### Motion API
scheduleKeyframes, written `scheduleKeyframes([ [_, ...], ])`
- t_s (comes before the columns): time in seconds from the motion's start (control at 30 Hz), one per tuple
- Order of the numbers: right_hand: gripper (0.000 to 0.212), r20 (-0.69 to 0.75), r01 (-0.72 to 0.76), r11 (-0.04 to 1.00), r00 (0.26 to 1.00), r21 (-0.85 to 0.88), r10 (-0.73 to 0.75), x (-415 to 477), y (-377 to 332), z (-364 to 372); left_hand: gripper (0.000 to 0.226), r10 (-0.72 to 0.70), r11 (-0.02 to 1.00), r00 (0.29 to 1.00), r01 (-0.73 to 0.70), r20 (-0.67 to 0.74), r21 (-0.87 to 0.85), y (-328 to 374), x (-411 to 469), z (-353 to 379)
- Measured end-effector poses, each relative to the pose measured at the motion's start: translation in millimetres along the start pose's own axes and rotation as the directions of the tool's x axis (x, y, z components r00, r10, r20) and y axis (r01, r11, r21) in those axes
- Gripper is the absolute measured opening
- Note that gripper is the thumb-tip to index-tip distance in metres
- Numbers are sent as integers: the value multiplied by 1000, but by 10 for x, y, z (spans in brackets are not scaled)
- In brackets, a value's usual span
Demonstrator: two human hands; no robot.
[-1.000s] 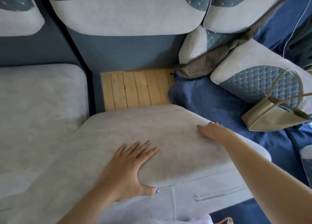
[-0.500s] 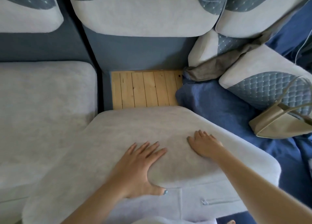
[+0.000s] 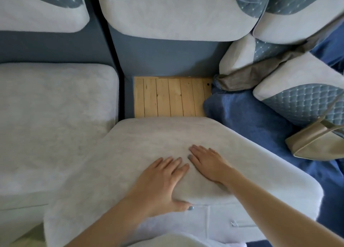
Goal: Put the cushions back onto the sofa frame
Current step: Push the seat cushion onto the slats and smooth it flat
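Observation:
A large light-grey seat cushion (image 3: 149, 144) lies skewed across the front of the sofa frame, its far edge short of the backrest. Behind it the bare wooden slats (image 3: 170, 97) of the frame show. My left hand (image 3: 161, 184) lies flat on the cushion's top near the front edge, thumb hooked over the edge. Just to its right, my right hand (image 3: 208, 163) presses flat on the top with straight fingers. Another grey seat cushion (image 3: 54, 120) sits in place on the left.
Back cushions (image 3: 173, 14) line the blue-grey backrest. On the right lie a blue blanket (image 3: 249, 124), quilted blue-and-white cushions (image 3: 301, 99), a grey-brown cloth (image 3: 247, 75) and a beige handbag (image 3: 316, 144).
My right hand slid left from the cushion's right edge to the middle, beside my left hand. The left hand stayed put on the cushion.

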State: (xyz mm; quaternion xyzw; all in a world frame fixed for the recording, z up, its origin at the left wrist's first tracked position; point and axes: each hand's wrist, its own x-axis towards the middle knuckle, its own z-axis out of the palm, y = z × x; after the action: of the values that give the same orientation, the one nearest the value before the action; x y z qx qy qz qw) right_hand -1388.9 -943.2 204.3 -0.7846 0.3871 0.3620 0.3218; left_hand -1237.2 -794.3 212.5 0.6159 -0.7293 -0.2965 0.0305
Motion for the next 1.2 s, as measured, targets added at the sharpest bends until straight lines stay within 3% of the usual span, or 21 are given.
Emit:
scheduleKeyframes([
  [0.1, 54, 71, -87, 989, 994, 120, 79, 93, -4, -176, 86, 23, 999, 992, -18, -120, 46, -74, -87, 1],
  [0.2, 52, -86, -85, 969, 990, 234, 108, 130, -187, -385, 79, 14, 996, 976, 5, -217, 88, -160, -181, -30],
  [0.23, 51, -112, -15, 984, 993, 178, 35, 88, -331, -284, 77, 11, 995, 974, 11, -227, 96, -186, -226, -38],
  [0.3, 52, 25, 44, 998, 999, 48, -45, 17, -473, -55, 72, 13, 994, 970, 14, -242, 111, -225, -357, -35],
  [0.37, 53, 113, -25, 988, 994, 152, 7, 116, -416, -182, 66, 5, 991, 954, 35, -301, 128, -302, -503, -63],
  [0.47, 56, 11, -89, 939, 996, 333, 90, 255, -452, -540, 58, -20, 988, 914, 79, -404, 130, -422, -641, -138],
  [0.53, 56, -36, 18, 973, 999, 228, -11, 208, -671, -365, 57, -54, 987, 896, 115, -441, 111, -499, -732, -139],
  [0.6, 53, 104, 65, 994, 992, 85, -74, 195, -820, -170, 59, -72, 984, 882, 140, -466, 113, -563, -827, -131],
  [0.7, 56, 127, 2, 985, 992, 170, -24, 365, -827, -408, 52, -83, 969, 856, 189, -510, 161, -643, -992, -119],
  [0.8, 59, 40, 105, 982, 993, 157, -113, 387, -1021, -354, 48, -120, 958, 823, 243, -555, 153, -682, -1149, -43],
  [0.87, 57, 135, 185, 982, 973, 28, -187, 355, -1149, -143, 47, -141, 958, 803, 258, -579, 125, -701, -1244, 27],
  [0.93, 57, 184, 138, 987, 971, 78, -151, 436, -1160, -221, 45, -143, 958, 780, 263, -609, 112, -726, -1314, 62],
  [1.0, 59, 134, 91, 984, 985, 151, -112, 520, -1208, -455, 44, -154, 957, 750, 275, -644, 91, -763, -1359, 77],
  [1.07, 61, 47, 133, 969, 988, 210, -146, 510, -1362, -409, 43, -182, 946, 714, 314, -676, 76, -799, -1416, 125],
  [1.17, 59, 173, 202, 977, 962, 63, -210, 438, -1579, -55, 47, -263, 920, 657, 392, -707, 22, -830, -1507, 226],
  [1.2, 60, 186, 174, 979, 964, 110, -192, 483, -1578, -70, 46, -280, 914, 637, 405, -718, 3, -840, -1544, 243],
])
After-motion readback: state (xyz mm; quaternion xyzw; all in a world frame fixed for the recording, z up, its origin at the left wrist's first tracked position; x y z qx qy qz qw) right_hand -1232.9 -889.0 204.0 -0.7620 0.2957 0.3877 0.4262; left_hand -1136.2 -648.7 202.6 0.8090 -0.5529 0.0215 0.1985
